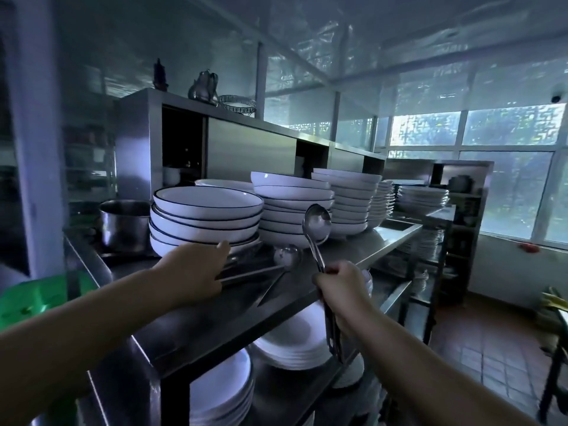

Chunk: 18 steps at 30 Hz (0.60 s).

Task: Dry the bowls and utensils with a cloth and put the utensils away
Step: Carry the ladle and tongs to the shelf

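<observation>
A long steel shelf (353,256) runs across the view from about eight o'clock up toward two o'clock, loaded with white crockery. The largest group is the stack of dark-rimmed bowls (206,216) just left of centre, with two taller stacks of plain white bowls (295,207) to its right at about one o'clock, and more plates on the tier below. A steel pot (124,226) stands at nine o'clock of the rimmed stack. The left hand (193,269) reaches to the foot of that stack, fingers extended and resting near a flat metal tray or utensil (246,272) lying on the shelf; whether it grips anything cannot be told in the dim light. The right hand (341,287), at about five o'clock of centre, is closed around the handles of long steel ladles (316,229), one bowl standing up in front of the stacks and the handles hanging below the fist. A second ladle head (287,255) lies on the shelf between the hands. No cloth is visible. The step in hand looks like putting the utensils away beside the bowls. To do it well, the ladles should be lowered flat, handles parallel with the shelf edge, kept off the bowl rims so nothing chips, and tucked back from the edge.
</observation>
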### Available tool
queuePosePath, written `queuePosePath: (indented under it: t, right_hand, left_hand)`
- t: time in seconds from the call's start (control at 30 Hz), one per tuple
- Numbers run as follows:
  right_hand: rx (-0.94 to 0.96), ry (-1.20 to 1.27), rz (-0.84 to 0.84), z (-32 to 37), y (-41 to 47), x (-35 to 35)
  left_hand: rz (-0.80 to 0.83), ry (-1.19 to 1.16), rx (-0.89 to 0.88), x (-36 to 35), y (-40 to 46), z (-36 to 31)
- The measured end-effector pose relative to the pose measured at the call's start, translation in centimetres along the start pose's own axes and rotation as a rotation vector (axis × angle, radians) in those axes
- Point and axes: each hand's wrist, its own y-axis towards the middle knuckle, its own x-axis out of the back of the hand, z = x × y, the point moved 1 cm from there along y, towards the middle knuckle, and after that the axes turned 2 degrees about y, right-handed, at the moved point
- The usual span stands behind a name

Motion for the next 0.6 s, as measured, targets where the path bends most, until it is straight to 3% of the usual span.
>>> queuePosePath:
  t: [0.23, 0.33, 0.47, 0.6]
  right_hand:
    - [0.003, 0.084, 0.089, 0.3, 0.7, -2.0]
    - [0.021, 0.076, 0.109, 0.8, 0.6, -2.8]
    - [0.045, 0.163, 0.135, 1.8, 0.0, -4.0]
    - [0.070, 0.161, 0.126, 2.9, -0.4, -5.2]
  left_hand:
    - [0.151, 0.036, 0.004, -1.0, -0.3, 0.4]
    - [0.061, 0.045, -0.024, 0.1, 0.2, 0.1]
    - [-0.110, -0.511, 0.105, 2.0, 2.0, -2.2]
    - [-0.035, -0.990, 0.224, 2.6, 4.0, -4.8]
